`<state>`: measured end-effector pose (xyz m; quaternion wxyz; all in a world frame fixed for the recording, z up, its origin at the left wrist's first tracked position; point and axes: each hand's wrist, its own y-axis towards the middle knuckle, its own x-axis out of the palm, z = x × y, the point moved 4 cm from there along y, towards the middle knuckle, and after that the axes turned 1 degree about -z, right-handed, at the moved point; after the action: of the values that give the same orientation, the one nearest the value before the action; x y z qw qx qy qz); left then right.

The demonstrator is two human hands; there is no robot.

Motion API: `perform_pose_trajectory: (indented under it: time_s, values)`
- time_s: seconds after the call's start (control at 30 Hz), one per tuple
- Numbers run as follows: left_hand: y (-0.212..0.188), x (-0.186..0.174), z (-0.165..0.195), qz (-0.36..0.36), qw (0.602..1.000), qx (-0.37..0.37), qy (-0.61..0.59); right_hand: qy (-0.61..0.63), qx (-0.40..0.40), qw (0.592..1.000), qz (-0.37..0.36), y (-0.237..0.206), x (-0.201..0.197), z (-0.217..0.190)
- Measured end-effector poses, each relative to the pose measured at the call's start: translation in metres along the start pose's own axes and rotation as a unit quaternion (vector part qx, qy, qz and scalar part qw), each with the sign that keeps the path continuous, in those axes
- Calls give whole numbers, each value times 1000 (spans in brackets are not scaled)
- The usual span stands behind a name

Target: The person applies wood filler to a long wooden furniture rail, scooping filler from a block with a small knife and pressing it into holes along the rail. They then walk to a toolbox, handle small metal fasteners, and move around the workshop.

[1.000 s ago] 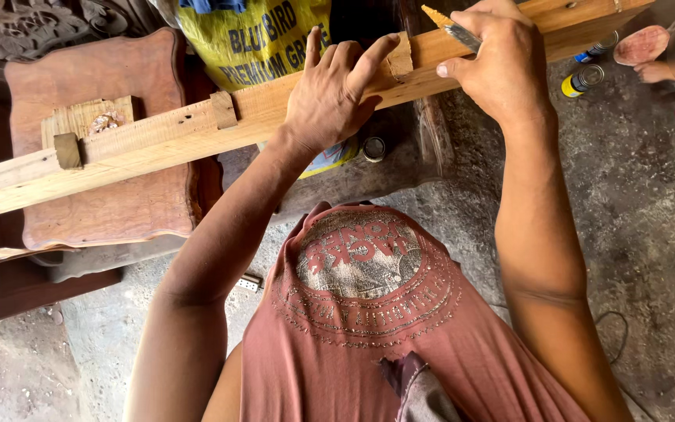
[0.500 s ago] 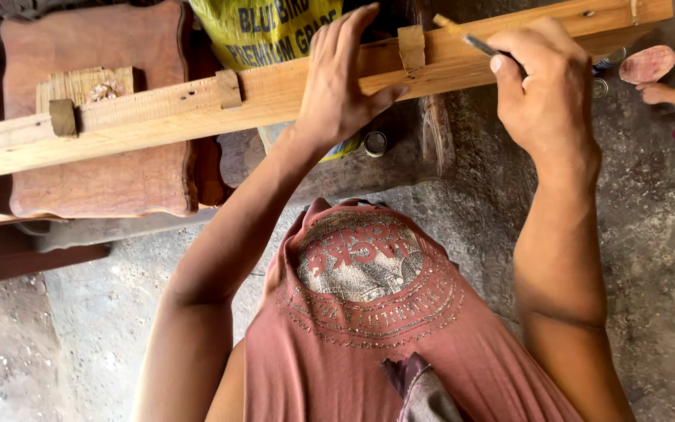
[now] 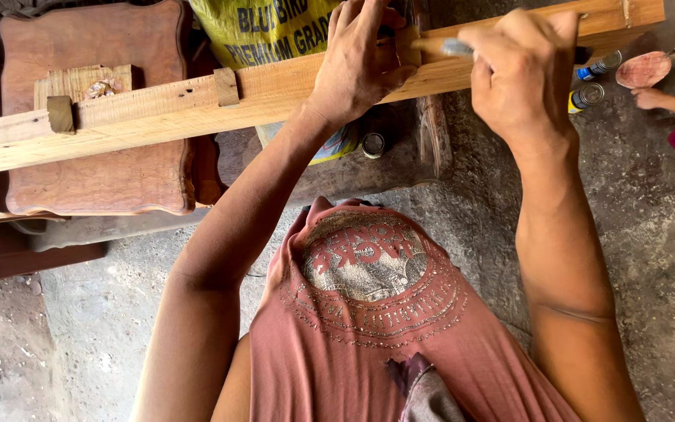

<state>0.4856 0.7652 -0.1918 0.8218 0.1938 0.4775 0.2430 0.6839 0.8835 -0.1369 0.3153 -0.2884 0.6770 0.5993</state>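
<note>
While left hand (image 3: 357, 66) presses the stiff beam (image 3: 275, 90) flat, right hand (image 3: 521, 74) at 1 o'clock pinches a light brush (image 3: 456, 48).

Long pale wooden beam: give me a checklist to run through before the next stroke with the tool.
1. Left hand pressing the long pale wooden beam steady: ok.
2. Right hand closed around the thin metal-tipped tool: ok.
3. Tool tip resting on the small wooden block set in the beam: cannot tell, hand hides it.
4. Left fingers out of the tool's path: cannot tell.
5. Small cans on the floor away from the beam: ok.
</note>
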Motion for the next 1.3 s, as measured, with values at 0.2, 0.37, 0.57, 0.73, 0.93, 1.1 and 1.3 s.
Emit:
perform_pose_trajectory:
  time_s: [0.2,0.37,0.57,0.73,0.93,1.1,1.3]
  values:
    - [3,-7,5,-7,1000,-11,-21,28,34,999,-11,1,5,2]
    - [-17,-40,16,38,998,-34,27,82,139,985,61,-22,-28,17]
    - [-47,-40,36,-47,956,46,286,103,189,974,63,-40,-42,9]
    - [-56,-58,47,47,982,40,180,109,203,972,44,-37,-46,-2]
    - [-75,-111,59,180,980,-16,88,113,237,964,39,-38,-45,3]
    - [-99,-158,53,190,977,-78,64,96,223,970,29,-36,-39,-10]
    - [-133,-197,18,187,982,-39,5,10,235,972,16,8,-28,-80]
